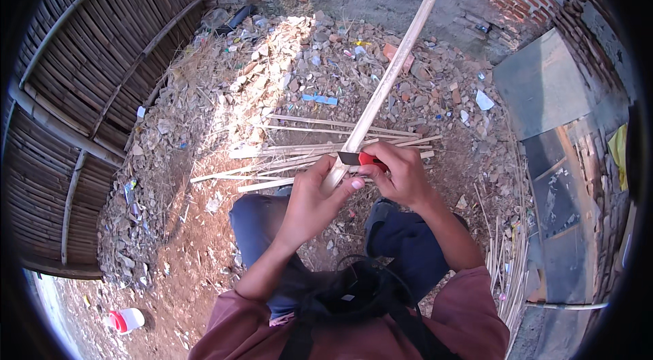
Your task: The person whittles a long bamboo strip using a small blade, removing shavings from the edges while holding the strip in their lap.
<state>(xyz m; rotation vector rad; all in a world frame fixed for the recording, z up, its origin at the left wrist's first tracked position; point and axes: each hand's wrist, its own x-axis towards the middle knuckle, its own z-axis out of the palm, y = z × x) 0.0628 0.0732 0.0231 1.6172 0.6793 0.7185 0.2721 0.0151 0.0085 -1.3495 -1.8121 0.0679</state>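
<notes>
In the head view, the left hand (311,198) is curled round the near end of a pale strip (389,81), which slants away above loose strips (286,151) on the ground (197,254). The right hand (404,177) grips a red knife (371,160), blade across the strip, just beyond the left thumb. This looks like shaving or splitting; the next move seems to call for a steady strip and a thumb kept clear.
</notes>
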